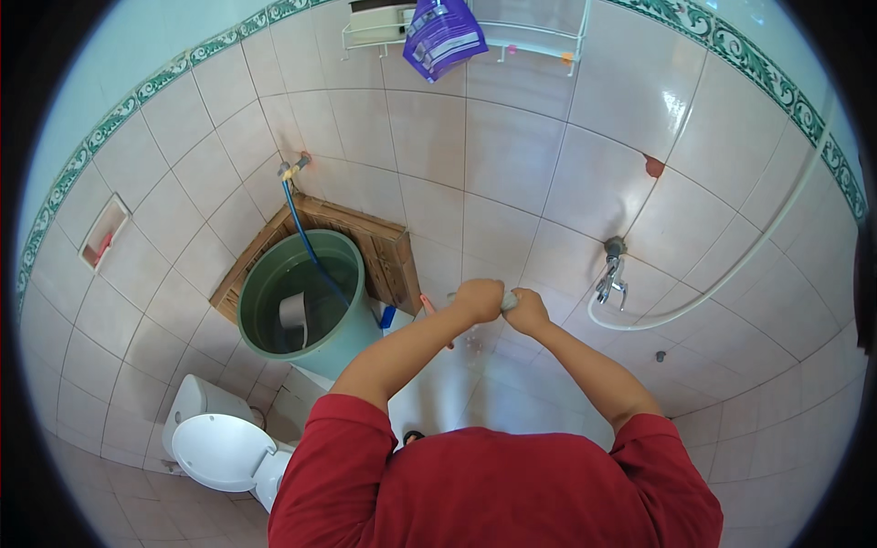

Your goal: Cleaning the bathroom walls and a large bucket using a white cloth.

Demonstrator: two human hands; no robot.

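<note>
My left hand (482, 300) and my right hand (527, 312) are side by side before me, both closed around a greyish cloth (509, 301). Only the short stretch between my fists and a bit beyond the left one show; the rest is hidden in my grip. Small light specks, perhaps drops, appear below my hands. Behind my left forearm an orange-red handled thing (427, 304) is partly hidden. To the left stands a green plastic barrel (360, 264) of water, with a pale dipper (293, 310) in it and a blue hose (306, 240) running down into it.
A chrome tap (609, 281) with a white hose (712, 291) is on the wall at right. A wooden surround (390, 257) backs the barrel; a white toilet (223, 452) stands lower left. Above, a wire rack (534, 31) holds a purple pouch (445, 41). A blue object (388, 317) lies beside the barrel.
</note>
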